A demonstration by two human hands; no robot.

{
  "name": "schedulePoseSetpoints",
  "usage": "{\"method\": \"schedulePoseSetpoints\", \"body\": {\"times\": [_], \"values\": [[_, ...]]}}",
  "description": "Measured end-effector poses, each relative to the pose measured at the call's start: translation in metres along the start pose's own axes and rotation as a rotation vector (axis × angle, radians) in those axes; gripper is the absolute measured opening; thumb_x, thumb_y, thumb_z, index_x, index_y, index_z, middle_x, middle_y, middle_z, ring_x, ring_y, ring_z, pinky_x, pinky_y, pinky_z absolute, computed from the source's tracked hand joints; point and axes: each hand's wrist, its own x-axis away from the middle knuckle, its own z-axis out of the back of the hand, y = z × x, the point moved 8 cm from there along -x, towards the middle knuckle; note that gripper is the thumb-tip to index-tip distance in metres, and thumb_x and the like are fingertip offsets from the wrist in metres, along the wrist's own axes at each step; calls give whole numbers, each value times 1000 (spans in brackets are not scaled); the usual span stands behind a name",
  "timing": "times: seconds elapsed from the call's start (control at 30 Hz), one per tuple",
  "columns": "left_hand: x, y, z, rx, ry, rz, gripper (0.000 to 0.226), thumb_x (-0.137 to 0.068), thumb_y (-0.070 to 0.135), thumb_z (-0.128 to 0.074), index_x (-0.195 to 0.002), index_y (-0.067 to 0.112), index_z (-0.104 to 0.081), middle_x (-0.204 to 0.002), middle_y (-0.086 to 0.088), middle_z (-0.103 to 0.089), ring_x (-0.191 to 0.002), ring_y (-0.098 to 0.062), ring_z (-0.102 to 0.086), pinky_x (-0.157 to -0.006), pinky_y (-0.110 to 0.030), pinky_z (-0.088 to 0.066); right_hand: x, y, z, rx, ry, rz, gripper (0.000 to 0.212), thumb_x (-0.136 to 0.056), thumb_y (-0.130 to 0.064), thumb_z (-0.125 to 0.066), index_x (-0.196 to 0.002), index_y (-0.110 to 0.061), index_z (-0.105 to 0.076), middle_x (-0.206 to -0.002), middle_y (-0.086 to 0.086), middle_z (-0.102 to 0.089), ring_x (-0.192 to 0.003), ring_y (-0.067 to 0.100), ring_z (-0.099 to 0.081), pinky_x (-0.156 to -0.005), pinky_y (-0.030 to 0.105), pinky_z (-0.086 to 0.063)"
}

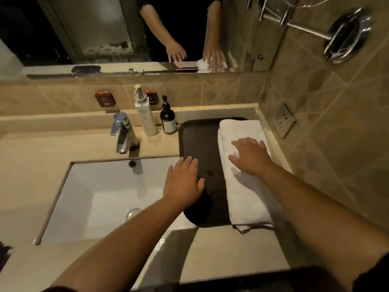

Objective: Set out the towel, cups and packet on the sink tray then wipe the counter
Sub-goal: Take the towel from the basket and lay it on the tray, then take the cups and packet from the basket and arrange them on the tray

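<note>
Here, towel (242,175) lies folded along tray (197,140) right side; right hand (250,157) flat, fingers spread, pressing it smooth. Left hand (185,180) open, empty, likely steadying tray's left edge. Cups, packet unseen.

Beige counter (221,247): dark tray (197,142), two pump bottles (145,116), faucet (123,133); tray perhaps wet.
</note>
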Motion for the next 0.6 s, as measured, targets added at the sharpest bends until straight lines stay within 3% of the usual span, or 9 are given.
{"method": "schedulePoseSetpoints", "body": {"times": [0.17, 0.33, 0.6], "values": [[35, -26, 30, -41, 107, -167, 69, -91, 53, -52, -147, 20, -32, -154, -5, -37, -141, -26, -33, -114, -50, -31, 98, -44, 6, -23, 82, -61, 71, -90, -65, -38, -150, -31, -23, -161, 3, -20, -148, 26, -15, -117, 54, -9], [97, -22, 35, -82, 136, -413, 70, -88, 54, -55, -145, 18, -38, -152, -8, -42, -139, -28, -38, -112, -46, -31, 208, -85, 10, -83, 135, -247, 72, -89, -62, -44, -149, -27, -26, -159, 4, -26, -145, 27, -22, -117, 52, -16], [206, 58, 32, -96, 56, -786, 68, -85, 53, -53, -140, 13, -45, -141, -11, -52, -126, -32, -49, -101, -46, -41, 389, -93, 15, -84, 197, -536, 72, -89, -58, -49, -148, -22, -31, -154, 8, -34, -138, 28, -31, -112, 43, -21]]}}
